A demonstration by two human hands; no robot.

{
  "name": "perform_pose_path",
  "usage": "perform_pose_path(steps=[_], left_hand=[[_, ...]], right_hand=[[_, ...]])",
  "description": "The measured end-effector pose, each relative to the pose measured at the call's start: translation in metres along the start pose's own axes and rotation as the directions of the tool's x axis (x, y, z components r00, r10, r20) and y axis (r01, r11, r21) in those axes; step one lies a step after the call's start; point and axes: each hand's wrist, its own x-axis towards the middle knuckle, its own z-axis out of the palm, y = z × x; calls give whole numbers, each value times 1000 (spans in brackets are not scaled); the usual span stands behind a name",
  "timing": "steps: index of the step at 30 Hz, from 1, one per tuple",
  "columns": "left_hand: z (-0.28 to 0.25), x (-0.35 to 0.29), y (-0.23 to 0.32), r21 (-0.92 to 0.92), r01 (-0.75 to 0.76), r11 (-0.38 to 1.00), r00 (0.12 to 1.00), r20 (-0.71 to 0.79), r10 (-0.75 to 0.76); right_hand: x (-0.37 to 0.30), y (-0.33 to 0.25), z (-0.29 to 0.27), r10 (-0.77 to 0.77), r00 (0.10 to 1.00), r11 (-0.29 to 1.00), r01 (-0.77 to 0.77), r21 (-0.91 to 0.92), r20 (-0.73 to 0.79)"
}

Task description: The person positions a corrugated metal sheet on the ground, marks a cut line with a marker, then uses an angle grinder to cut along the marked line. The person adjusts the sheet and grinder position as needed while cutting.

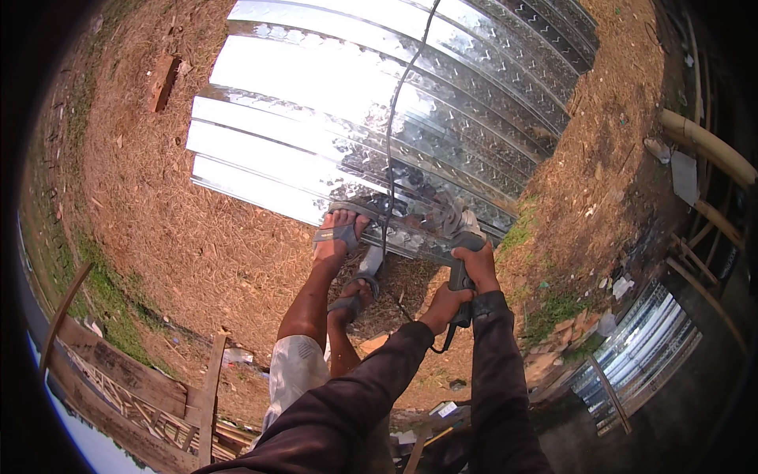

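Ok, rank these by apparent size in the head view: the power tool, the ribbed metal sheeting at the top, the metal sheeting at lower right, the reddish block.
1. Top metal sheeting
2. Lower-right metal sheeting
3. Power tool, partly covered by the hands
4. Reddish block, probably farther from the camera

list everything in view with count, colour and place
ribbed metal sheets: count unclear, silver, top centre
power tool: one, dark grey, in both hands
cord: one, black, across the sheets
reddish-brown block: one, upper left
second sheet pile: one, silvery, lower right
bamboo poles: several, tan, right edge
wooden boards: several, brown, lower left
sandals: two, grey, on the feet
shorts: one pair, pale, lower centre
sleeves: two, dark, lower edge
left hand: one, bare, lower on tool
right hand: one, bare, higher
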Motion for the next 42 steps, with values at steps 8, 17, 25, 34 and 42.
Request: perform_pose_path(steps=[8, 17, 25, 34, 42], left_hand=[[1, 2, -1, -27, -37, 999, 999, 10, 37], [0, 4, -3, -77, -20, 997, 1000, 10, 21], [3, 4, -2, -60, -53, 997, 998, 12, 54], [16, 7, 20, -54, -69, 996, 997, 15, 70], [14, 5, 26, -10, -52, 999, 998, 19, 52]], right_hand=[[3, 5, 1, 16, 999, 1000, -15, 6, -35], [8, 9, 0, 5, 1000, 1000, -5, -26, -4], [8, 7, -1, -12, 1000, 999, 13, -30, 11], [23, -6, -8, -97, 995, 987, 94, 127, 17], [19, -9, -10, -51, 999, 992, 50, 116, 1]])
